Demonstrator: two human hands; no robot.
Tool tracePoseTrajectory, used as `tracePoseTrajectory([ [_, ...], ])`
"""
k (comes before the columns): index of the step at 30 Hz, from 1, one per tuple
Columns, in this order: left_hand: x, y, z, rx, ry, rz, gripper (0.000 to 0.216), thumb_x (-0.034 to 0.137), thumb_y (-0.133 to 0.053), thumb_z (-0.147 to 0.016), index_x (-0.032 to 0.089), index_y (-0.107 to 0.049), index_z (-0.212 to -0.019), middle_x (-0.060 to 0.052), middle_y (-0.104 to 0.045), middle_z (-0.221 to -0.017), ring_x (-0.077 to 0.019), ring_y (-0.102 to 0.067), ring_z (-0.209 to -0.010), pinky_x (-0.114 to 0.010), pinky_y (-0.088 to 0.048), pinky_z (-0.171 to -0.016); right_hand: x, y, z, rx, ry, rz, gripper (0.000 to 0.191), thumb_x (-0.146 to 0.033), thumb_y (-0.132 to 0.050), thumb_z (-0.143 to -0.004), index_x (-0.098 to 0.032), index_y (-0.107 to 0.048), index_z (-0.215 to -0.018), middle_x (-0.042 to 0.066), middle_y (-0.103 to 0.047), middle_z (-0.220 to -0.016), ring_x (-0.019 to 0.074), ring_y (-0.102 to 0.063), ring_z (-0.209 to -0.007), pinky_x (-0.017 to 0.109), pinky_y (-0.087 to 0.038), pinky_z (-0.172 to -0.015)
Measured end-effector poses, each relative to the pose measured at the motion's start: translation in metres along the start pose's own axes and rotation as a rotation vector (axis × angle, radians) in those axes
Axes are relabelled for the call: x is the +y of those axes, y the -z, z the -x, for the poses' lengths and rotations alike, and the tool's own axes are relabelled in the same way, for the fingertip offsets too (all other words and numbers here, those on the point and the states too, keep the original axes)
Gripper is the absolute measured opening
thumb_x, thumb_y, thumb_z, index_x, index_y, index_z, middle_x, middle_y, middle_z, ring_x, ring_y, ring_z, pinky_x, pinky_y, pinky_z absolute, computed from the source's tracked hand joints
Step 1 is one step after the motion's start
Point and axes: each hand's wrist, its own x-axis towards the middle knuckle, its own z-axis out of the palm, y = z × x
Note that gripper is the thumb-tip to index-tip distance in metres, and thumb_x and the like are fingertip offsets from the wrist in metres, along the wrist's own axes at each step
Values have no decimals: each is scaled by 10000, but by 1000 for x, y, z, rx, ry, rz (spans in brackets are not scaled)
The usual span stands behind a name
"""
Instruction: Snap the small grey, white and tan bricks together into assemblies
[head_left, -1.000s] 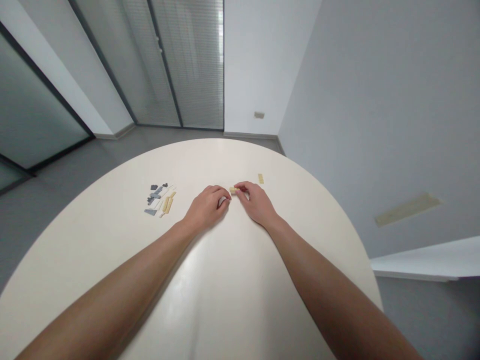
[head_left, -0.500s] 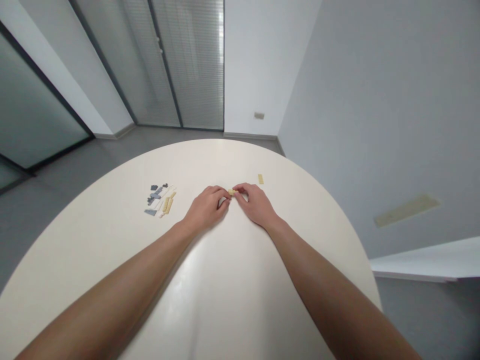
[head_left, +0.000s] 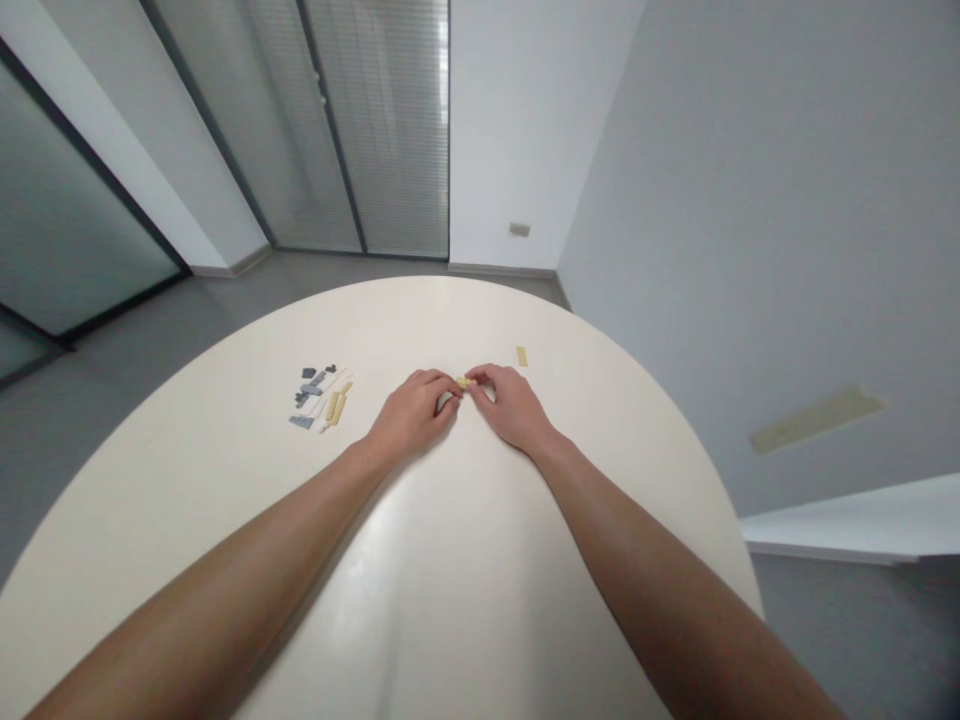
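Observation:
Between my two hands is a small yellow building-block piece [head_left: 463,382], pinched from both sides close to the tabletop. My left hand [head_left: 417,412] is closed, with thumb and fingertips at the piece's left end. From the other side, my right hand [head_left: 511,405] grips its right end between thumb and fingers. The fingertips cover much of it, so its exact shape is hidden. A flat yellow strip-like piece [head_left: 522,356] lies apart on the table, just beyond my right hand.
Left of my hands, a loose pile of small grey pieces [head_left: 311,390], yellow pieces [head_left: 337,405] and white pieces lies on the round white table [head_left: 450,570]. Walls and a glass partition [head_left: 375,130] stand beyond the table's curved edge.
My hands stay in almost the same place around the yellow piece. The whole view shifts very slightly; nothing else visibly moves.

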Motion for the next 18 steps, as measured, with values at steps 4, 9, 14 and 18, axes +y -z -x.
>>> tracePoseTrajectory([
  [4,0,1,0,1,-5,1,217,260,-497,-946,233,-701,-1015,-60,-707,-1113,-245,-601,-1077,-418,-492,-981,0,0,0,-2,4,16,141,-262,-581,-965,-210,-683,-1047,64,-747,-1031,221,-664,-982,379,-487,-916],
  [9,0,0,0,1,0,2,213,265,-497,-949,233,-698,-1010,-59,-705,-1115,-245,-602,-1076,-417,-490,-981,-1,0,0,-4,12,31,149,-263,-574,-969,-208,-683,-1056,59,-747,-1039,216,-659,-986,366,-483,-914],
  [14,-1,-1,0,5,-2,-3,198,255,-507,-945,229,-693,-1006,-52,-705,-1104,-242,-599,-1073,-408,-492,-976,-2,0,0,-8,1,44,156,-255,-580,-966,-201,-682,-1071,60,-746,-1046,207,-656,-998,352,-480,-922],
  [18,-2,-1,0,5,-4,-8,204,249,-506,-944,232,-694,-1020,-51,-704,-1110,-244,-597,-1073,-410,-493,-965,-1,0,1,-8,6,44,152,-256,-580,-968,-207,-678,-1073,57,-744,-1054,206,-656,-1004,351,-477,-931],
])
